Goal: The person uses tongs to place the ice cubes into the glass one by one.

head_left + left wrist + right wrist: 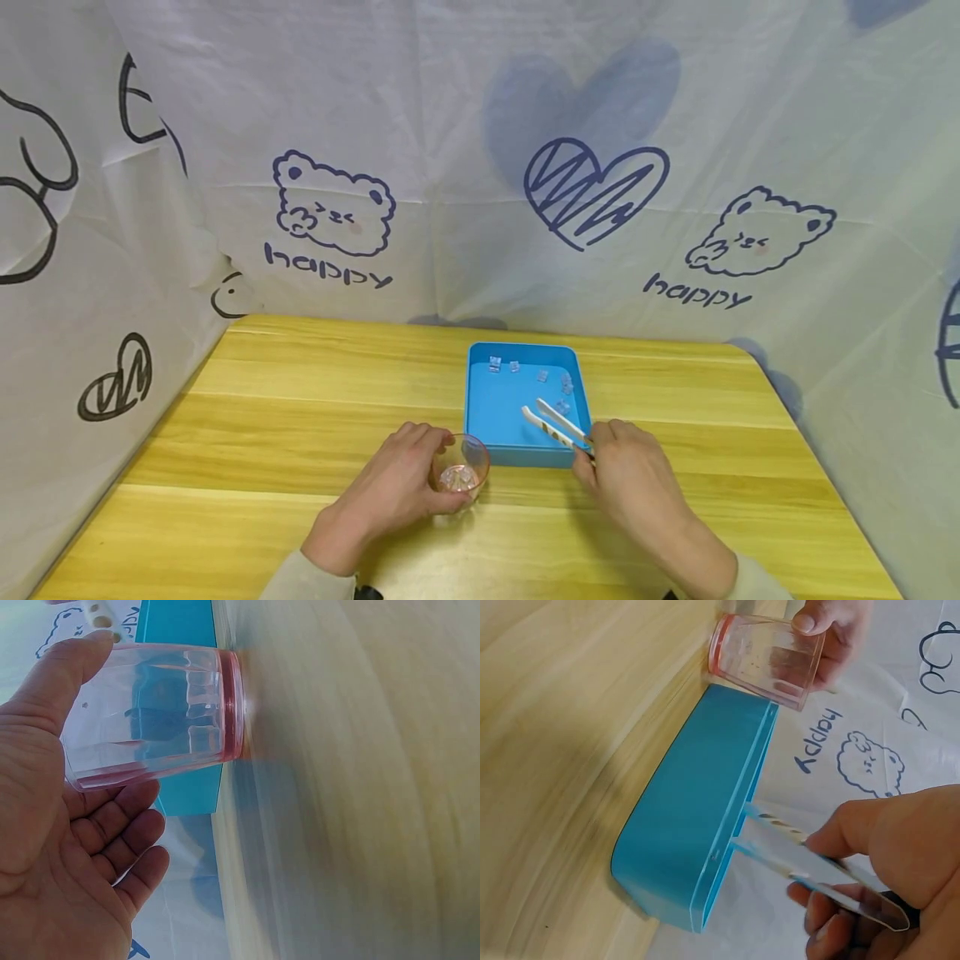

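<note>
A clear pink-tinted cup [462, 477] stands on the wooden table [285, 400] just left of a blue tray [491, 404]. My left hand [390, 492] curls round the cup [150, 712], thumb on its wall. My right hand [626, 475] pinches white tongs [555, 423], whose tips reach over the tray's near right part and stand apart with nothing between them. Several small clear cubes [558, 383] lie in the tray, mostly along its far side. The tongs [795, 851] and the tray's outer wall [697, 810] show in the right wrist view, the cup [769, 660] beyond.
A white cloth printed with bears, hearts and "happy" [330, 275] hangs behind and on both sides of the table. Bare wood lies to the left and right of the tray.
</note>
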The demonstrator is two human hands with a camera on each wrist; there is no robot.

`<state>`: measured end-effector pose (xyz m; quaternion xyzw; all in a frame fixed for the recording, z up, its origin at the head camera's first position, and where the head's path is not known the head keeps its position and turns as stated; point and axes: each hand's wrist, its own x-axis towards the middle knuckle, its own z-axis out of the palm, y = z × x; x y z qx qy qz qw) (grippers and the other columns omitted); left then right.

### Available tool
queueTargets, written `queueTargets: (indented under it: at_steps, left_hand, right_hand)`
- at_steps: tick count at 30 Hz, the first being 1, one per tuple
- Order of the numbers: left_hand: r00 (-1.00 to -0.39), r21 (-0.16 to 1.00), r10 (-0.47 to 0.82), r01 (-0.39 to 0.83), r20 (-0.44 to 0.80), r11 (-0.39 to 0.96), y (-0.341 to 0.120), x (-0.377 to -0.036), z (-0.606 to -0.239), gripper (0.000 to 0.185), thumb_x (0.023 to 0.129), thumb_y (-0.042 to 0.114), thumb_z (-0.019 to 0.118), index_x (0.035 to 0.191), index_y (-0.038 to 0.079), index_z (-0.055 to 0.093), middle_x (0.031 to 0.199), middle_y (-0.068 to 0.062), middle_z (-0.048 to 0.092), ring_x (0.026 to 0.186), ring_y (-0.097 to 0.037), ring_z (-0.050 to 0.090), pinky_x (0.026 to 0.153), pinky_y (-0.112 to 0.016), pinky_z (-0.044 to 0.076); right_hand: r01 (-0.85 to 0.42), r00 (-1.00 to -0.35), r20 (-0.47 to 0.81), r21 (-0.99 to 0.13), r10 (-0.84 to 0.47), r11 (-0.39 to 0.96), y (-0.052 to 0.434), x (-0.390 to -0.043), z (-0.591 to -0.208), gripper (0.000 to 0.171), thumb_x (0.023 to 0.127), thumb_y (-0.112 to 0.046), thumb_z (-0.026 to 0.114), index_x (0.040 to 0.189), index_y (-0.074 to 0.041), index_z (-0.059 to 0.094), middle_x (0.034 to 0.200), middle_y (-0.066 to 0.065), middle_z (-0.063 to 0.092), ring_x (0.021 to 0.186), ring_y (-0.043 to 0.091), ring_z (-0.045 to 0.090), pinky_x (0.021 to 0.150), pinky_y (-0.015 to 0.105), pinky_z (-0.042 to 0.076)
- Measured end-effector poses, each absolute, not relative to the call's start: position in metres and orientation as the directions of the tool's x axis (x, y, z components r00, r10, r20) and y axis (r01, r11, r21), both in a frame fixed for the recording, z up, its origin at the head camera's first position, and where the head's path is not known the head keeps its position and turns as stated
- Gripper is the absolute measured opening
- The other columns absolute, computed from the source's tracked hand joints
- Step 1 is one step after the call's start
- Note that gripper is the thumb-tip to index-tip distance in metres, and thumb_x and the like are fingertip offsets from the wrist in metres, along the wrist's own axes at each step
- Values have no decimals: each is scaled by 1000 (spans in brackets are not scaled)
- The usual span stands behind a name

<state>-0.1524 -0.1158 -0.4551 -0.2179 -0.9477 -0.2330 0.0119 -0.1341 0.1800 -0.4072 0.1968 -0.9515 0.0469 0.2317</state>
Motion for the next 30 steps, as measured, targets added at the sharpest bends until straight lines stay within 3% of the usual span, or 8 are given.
queueTargets:
  at_steps: [14, 23, 30]
  left_hand:
    - [-902, 433, 413, 423, 124, 796, -116, -152, -453, 74, 69, 64, 75, 123, 15, 60, 111, 5, 63, 105, -12, 51, 98, -39, 45]
    - [-901, 422, 414, 427, 127, 800, -116, -152, -453, 74, 69, 64, 75, 124, 16, 60, 111, 5, 62, 105, -12, 52, 98, -39, 46]
    - [-901, 423, 414, 426, 125, 800, -115, -153, -453, 73, 70, 64, 75, 123, 15, 60, 111, 4, 62, 106, -13, 52, 99, -40, 45]
  right_hand:
    - [-322, -822, 435, 177, -367, 930, 189, -140, -401, 30, 74, -18, 67, 58, -10, 42, 53, -1, 31, 47, 13, 27, 44, 24, 22]
    - [-276, -870, 373, 174, -323, 945, 188, -147, -398, 27, 75, -13, 63, 58, -10, 43, 53, 1, 34, 47, 16, 31, 43, 28, 23]
    - [-293, -864, 374, 175, -338, 940, 187, -152, -401, 27, 75, -14, 66, 58, -9, 45, 53, 1, 36, 47, 15, 31, 42, 27, 25]
